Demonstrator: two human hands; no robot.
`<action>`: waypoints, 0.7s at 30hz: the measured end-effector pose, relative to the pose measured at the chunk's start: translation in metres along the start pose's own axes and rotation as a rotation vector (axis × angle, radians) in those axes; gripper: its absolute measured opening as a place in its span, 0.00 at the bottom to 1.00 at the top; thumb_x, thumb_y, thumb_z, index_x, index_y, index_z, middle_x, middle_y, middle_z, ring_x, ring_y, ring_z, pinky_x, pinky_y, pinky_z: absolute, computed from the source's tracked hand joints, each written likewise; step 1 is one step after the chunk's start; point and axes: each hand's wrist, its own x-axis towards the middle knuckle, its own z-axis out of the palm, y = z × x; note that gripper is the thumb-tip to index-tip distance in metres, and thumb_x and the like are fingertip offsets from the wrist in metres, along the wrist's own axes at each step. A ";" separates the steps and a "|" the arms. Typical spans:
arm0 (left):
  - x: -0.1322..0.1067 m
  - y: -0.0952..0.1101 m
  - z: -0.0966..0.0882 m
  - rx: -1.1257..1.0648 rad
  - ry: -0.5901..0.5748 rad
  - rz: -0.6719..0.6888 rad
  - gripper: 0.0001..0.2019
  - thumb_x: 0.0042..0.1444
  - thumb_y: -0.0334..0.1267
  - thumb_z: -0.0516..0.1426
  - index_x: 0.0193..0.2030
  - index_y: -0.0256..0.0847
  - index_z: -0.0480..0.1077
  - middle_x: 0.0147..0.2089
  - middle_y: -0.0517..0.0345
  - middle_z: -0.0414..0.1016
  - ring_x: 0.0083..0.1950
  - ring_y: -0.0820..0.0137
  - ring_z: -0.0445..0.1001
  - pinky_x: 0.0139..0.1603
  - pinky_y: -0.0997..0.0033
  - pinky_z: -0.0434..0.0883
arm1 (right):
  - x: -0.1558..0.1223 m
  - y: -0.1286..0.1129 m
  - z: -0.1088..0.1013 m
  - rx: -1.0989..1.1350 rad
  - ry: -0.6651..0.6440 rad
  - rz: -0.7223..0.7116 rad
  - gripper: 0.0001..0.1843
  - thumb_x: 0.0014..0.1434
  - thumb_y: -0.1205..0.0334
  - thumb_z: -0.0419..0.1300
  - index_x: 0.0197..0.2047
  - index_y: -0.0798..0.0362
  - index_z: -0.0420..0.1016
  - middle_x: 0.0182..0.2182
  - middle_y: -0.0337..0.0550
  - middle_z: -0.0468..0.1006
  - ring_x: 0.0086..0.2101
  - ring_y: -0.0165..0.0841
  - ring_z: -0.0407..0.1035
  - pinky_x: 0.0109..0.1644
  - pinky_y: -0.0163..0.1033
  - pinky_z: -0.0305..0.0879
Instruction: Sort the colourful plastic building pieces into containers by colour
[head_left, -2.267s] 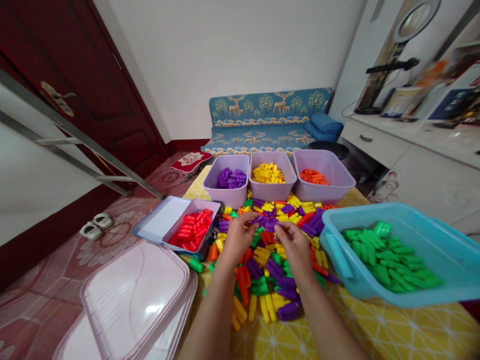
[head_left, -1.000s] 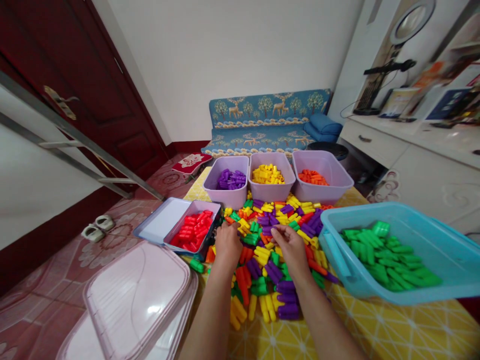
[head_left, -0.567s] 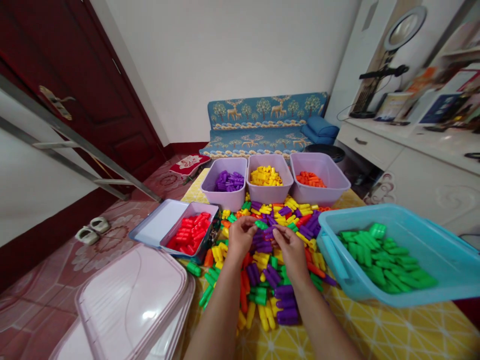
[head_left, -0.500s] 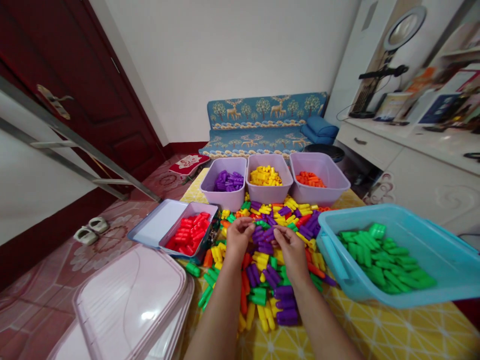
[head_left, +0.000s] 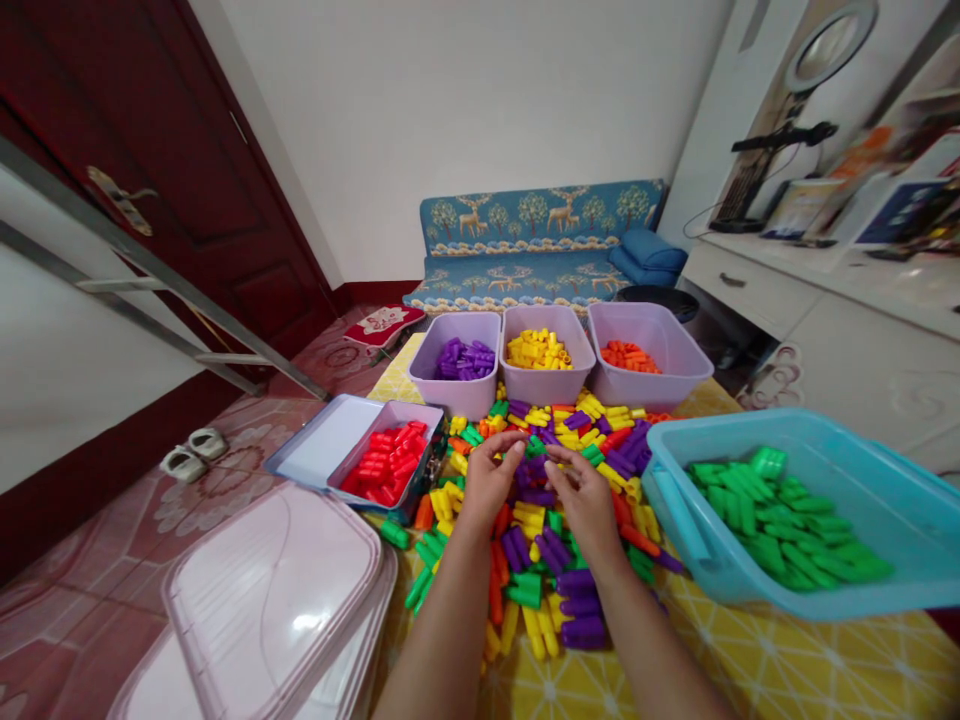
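Note:
My left hand hovers over the middle of a pile of plastic building pieces, fingers curved and thumb apart, with nothing visible in it. Opposite it, my right hand is also open, its fingers bent and slightly spread. Between the fingertips lie a green piece and several purple pieces. Closer to me are yellow pieces, a green piece and larger purple pieces. Parts of the pile are hidden under my hands and forearms.
Behind the pile stand lilac bins with purple, yellow and orange pieces. A turquoise tub of green pieces is at right. Left are a box of red pieces and stacked lids. Yellow cloth covers the table.
My fingers have drawn back a little from the purple pieces between them and spread wider. The whole view has shifted slightly, moving the scene to the right.

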 end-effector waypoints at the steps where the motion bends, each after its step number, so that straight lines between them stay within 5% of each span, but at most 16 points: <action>1: 0.000 0.000 0.000 0.114 0.016 0.051 0.12 0.55 0.41 0.57 0.43 0.39 0.76 0.44 0.51 0.78 0.47 0.64 0.74 0.52 0.64 0.67 | 0.001 -0.001 -0.002 -0.065 0.024 -0.058 0.18 0.57 0.52 0.57 0.46 0.53 0.74 0.43 0.49 0.78 0.39 0.39 0.73 0.44 0.45 0.70; 4: -0.002 0.000 -0.001 0.467 -0.055 0.155 0.14 0.58 0.38 0.53 0.49 0.42 0.74 0.50 0.51 0.76 0.53 0.62 0.71 0.58 0.59 0.63 | 0.004 -0.004 -0.006 -0.287 0.063 -0.228 0.16 0.59 0.55 0.55 0.45 0.54 0.76 0.45 0.51 0.76 0.46 0.41 0.70 0.53 0.49 0.65; 9: -0.005 -0.001 -0.001 0.738 -0.186 0.201 0.23 0.55 0.34 0.55 0.58 0.43 0.67 0.55 0.49 0.72 0.56 0.60 0.69 0.59 0.57 0.64 | 0.003 -0.006 -0.006 -0.491 -0.012 -0.217 0.21 0.59 0.57 0.54 0.54 0.52 0.72 0.47 0.50 0.77 0.46 0.42 0.70 0.53 0.51 0.65; 15: -0.004 -0.009 -0.001 0.493 -0.163 0.194 0.29 0.45 0.22 0.54 0.56 0.43 0.69 0.54 0.53 0.73 0.56 0.64 0.70 0.59 0.62 0.65 | 0.001 -0.003 -0.002 -0.350 -0.074 -0.135 0.25 0.56 0.61 0.55 0.57 0.52 0.68 0.46 0.48 0.77 0.38 0.38 0.73 0.48 0.47 0.69; 21: -0.006 0.000 0.004 0.145 -0.115 0.114 0.21 0.51 0.32 0.59 0.54 0.40 0.70 0.40 0.55 0.78 0.37 0.70 0.74 0.40 0.72 0.71 | 0.003 -0.004 -0.002 -0.251 -0.026 -0.206 0.21 0.56 0.60 0.57 0.53 0.52 0.71 0.50 0.50 0.75 0.50 0.41 0.69 0.54 0.49 0.65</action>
